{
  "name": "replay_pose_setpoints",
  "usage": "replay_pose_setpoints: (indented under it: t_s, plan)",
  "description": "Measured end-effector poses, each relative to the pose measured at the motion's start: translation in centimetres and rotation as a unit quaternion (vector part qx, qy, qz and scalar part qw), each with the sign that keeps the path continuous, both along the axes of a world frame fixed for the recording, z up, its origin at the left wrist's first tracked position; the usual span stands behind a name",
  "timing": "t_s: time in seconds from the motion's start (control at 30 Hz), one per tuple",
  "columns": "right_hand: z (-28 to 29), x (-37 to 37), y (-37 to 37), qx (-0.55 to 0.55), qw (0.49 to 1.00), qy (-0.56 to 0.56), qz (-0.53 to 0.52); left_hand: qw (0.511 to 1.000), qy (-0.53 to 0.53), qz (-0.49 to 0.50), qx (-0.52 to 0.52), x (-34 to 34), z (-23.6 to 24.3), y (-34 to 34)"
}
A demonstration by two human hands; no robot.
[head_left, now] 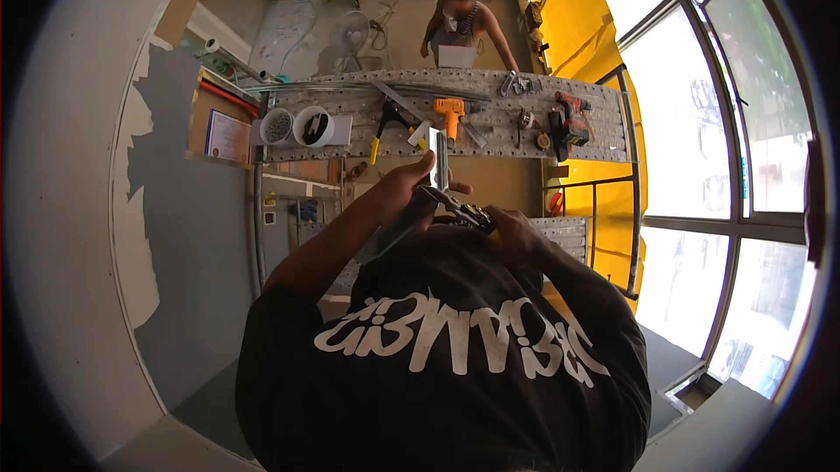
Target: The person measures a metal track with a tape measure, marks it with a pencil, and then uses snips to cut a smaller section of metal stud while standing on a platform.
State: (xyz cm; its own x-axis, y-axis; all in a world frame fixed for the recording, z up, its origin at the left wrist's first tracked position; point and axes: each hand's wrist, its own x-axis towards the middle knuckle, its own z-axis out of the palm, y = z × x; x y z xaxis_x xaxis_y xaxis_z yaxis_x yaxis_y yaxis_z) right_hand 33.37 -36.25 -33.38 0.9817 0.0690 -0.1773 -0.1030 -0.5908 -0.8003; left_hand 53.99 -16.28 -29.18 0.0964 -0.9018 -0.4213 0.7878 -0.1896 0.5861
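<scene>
My left hand [409,185] is closed around a shiny metal channel [440,157], which stands upright in front of my chest. In my right hand [514,232] is a pair of metal snips [458,206], its jaws pointing left toward the lower part of the channel. Whether the jaws touch the metal I cannot tell. Just beyond the channel, an orange drill [450,110] lies on the perforated metal platform [350,103]. Left of the drill sits a black tool with yellow handles [384,126].
Two white buckets [314,127] stand at the platform's left. A red and black drill [572,115] and tape rolls [543,139] lie at its right. Across it another person [464,21] leans on the edge. Scaffold posts [633,209], yellow sheeting [569,0] and windows are on the right.
</scene>
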Motion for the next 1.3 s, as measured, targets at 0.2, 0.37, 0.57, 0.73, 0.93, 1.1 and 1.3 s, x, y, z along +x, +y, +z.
replay_pose_setpoints:
  t_s: [0.2, 0.37, 0.57, 0.73, 0.93, 1.1, 1.3]
  plan:
    - [0.7, -1.7, 1.2, 0.02, 0.985, -0.019, -0.17, 0.973, -0.19, 0.114, 0.063, 5.1, -0.3, 0.4]
    - [-1.9, -4.4, 1.1, 0.087, 0.93, 0.003, -0.357, 0.91, -0.267, 0.316, -0.012, 10.9, 1.3, 1.1]
    - [-3.9, -8.8, 0.9, 0.131, 0.875, 0.029, -0.465, 0.918, -0.351, 0.155, -0.099, 8.1, -2.7, -7.9]
    - [-5.2, -14.0, -1.5, 0.104, 0.853, 0.074, -0.506, 0.79, -0.594, -0.016, -0.149, 4.4, -15.8, -19.3]
    - [-11.6, -23.5, -3.5, 0.098, 0.797, 0.129, -0.582, 0.744, -0.616, -0.259, -0.016, -1.7, -23.6, -35.3]
    - [-20.1, -31.0, -2.9, 0.011, 0.781, 0.218, -0.585, 0.712, -0.689, -0.137, -0.005, -2.2, -34.5, -51.0]
    - [-25.5, -34.6, -3.5, 0.209, 0.627, 0.338, -0.669, 0.632, -0.773, -0.043, 0.03, -0.6, -41.0, -70.1]
